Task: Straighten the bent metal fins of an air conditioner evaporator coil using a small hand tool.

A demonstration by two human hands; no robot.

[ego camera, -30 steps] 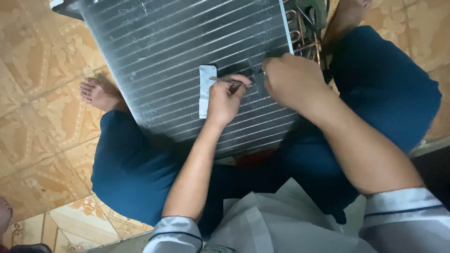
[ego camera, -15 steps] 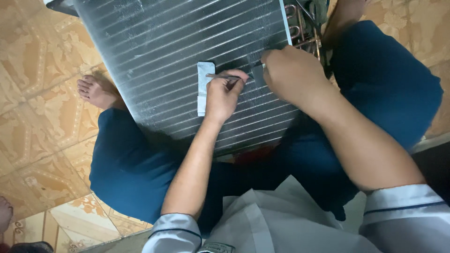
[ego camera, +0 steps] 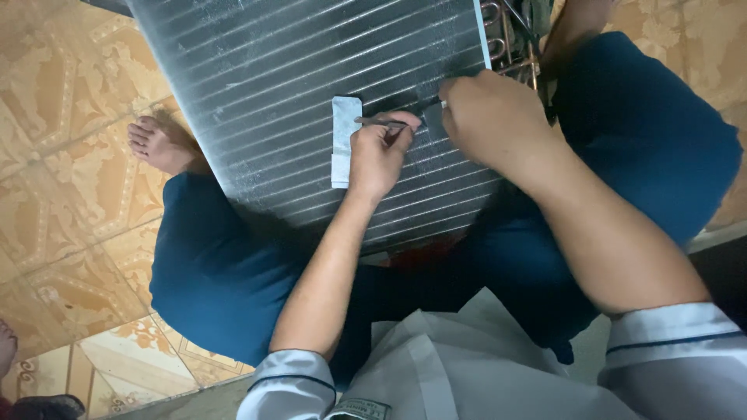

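Finned metal coil panel point(ego camera: 311, 85), grey and ribbed with long parallel rows, lies tilted across the person's lap, resting on both knees in dark blue trousers point(ego camera: 210, 272). Its upper right corner ends in a cluster of copper tube bends point(ego camera: 510, 47).

A small pale cloth or paper patch point(ego camera: 343, 140) lies flat on the fins near the middle of the panel, just left of the left hand point(ego camera: 379, 155). That hand rests on the panel with its fingers curled in, pinching a thin metal rod-like tool point(ego camera: 381, 122) whose tip reaches onto the patch's upper right edge.

Beside it, the right hand point(ego camera: 494, 124) is bunched into a loose fist over the fins, gripping a slim dark tool point(ego camera: 429, 102) that pokes out leftward toward the left hand's fingertips; what kind of tool it is cannot be told. The two hands sit close together, nearly touching.

A bare foot point(ego camera: 159, 144) shows on the patterned tan floor tiles point(ego camera: 54, 117) just left of the panel. Grey short sleeves with a dark stripe cover both upper arms at the bottom of the view.
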